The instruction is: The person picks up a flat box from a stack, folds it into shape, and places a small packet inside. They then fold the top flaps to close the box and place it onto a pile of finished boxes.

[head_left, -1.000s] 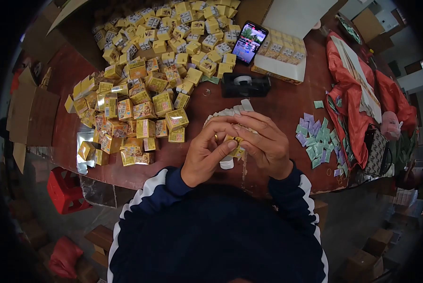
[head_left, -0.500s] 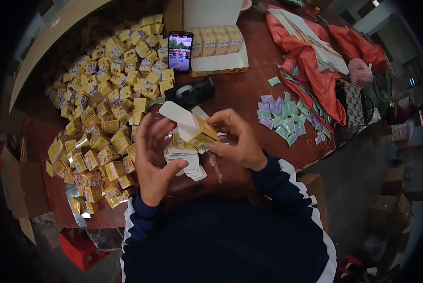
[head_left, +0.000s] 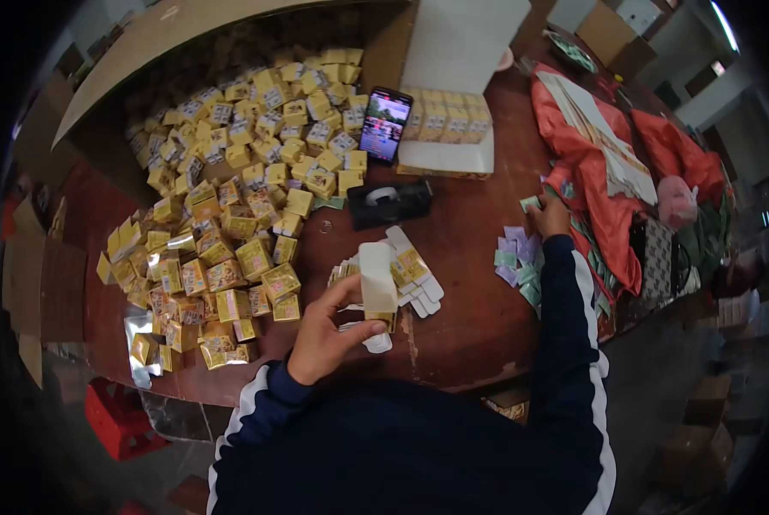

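Note:
My left hand (head_left: 322, 336) grips a small yellow carton (head_left: 378, 292), held upright with its long white flap raised. Under and beside it lie several flat, unfolded cartons (head_left: 420, 281) in a loose stack on the table. Stretched out to the right, my right hand (head_left: 552, 216) pinches a small green sachet (head_left: 530, 204) between thumb and fingers. It is over the far end of a heap of purple and green sachets (head_left: 515, 251), partly hidden by my sleeve.
Many finished yellow boxes (head_left: 230, 266) spread over the left side, against a large cardboard box (head_left: 384, 51). A black tape dispenser (head_left: 393, 204), a phone (head_left: 386, 124) and a white display box (head_left: 453, 159) stand behind. Red plastic bags (head_left: 564, 112) lie at right.
My right hand has let go of the carton and moved right to the sachets, where it pinches one. My left hand has closed on the carton. The view has shifted.

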Motion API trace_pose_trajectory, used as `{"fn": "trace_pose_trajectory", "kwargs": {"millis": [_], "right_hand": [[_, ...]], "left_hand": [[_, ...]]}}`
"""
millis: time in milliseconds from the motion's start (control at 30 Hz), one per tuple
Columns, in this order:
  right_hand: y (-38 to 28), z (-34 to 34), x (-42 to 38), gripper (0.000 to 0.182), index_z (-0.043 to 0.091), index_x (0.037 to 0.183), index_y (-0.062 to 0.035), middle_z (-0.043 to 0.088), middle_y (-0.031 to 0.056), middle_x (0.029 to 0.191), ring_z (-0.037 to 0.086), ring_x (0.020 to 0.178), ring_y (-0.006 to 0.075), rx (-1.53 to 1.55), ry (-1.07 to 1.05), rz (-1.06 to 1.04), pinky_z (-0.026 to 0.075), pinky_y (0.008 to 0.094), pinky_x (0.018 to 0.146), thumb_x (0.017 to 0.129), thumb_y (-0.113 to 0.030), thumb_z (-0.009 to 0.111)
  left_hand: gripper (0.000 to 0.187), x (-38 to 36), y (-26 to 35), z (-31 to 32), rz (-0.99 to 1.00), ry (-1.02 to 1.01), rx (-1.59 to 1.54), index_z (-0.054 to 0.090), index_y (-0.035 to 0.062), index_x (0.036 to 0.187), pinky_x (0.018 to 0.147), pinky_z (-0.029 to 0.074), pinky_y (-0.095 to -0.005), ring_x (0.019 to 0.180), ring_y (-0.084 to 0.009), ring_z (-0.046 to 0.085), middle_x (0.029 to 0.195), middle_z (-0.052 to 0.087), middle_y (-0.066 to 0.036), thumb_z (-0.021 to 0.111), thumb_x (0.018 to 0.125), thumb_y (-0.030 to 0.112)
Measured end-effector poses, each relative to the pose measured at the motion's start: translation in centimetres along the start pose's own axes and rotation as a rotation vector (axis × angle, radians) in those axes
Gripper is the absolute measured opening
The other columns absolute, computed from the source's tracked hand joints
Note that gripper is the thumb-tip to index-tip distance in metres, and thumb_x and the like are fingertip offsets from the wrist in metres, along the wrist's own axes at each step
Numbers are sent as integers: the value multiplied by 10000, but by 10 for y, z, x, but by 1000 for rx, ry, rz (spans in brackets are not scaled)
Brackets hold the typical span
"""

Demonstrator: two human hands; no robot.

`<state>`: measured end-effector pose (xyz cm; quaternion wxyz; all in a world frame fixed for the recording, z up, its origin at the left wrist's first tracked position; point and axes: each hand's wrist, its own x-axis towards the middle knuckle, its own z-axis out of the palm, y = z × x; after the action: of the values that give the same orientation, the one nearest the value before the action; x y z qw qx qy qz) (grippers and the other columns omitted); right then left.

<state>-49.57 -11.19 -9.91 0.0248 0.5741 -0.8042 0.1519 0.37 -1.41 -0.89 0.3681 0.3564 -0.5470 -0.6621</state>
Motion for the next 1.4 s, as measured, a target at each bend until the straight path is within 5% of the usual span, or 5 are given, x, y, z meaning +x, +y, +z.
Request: {"fn": "trace_pose_trajectory", "kwargs": {"millis": [700,833,1000,1233,1400], "right_hand": [[-34,10,-4,146,729,902,-33,718,166,806,701,794,349,100,9,-108,536,422,727,831,-161,733],[-153,-53,-57,171,730,997,34,675,99,1171,624,1045,166,1080,-66,-241,472,309,927,876,-85,710],[-266,-133,-141,161,742,1011,1,555,132,1387,542,1215,217,1274,-278,-383,425,351,1017,876,-78,701],[-283,-136,-147,142,748,970,-31,555,161,1378,512,1272,342,657,-105,-815,441,416,1018,861,-118,722],[-274,-134,-142,268,694,1170,-41,554,200,1362,546,1251,361,773,-515,-811,469,393,991,934,-164,664]], "left_hand": [[677,-2,2,-13,301,125,281,509,-8,1382,934,482,-306,1090,-187,570,1158,580,-85,819,787,78],[669,1,3,-18,344,162,447,522,4,1377,912,479,-349,1055,-296,601,1151,584,-142,819,796,155],[670,8,6,-4,370,139,396,536,38,1380,904,487,-362,1051,-317,608,1173,587,-149,819,777,112],[701,-2,13,1,434,148,335,542,49,1381,919,496,-371,1080,-330,611,1206,587,-157,831,742,64],[704,-7,19,4,393,172,280,520,53,1399,906,525,-341,1098,-278,616,1236,574,-141,818,761,43]]}}
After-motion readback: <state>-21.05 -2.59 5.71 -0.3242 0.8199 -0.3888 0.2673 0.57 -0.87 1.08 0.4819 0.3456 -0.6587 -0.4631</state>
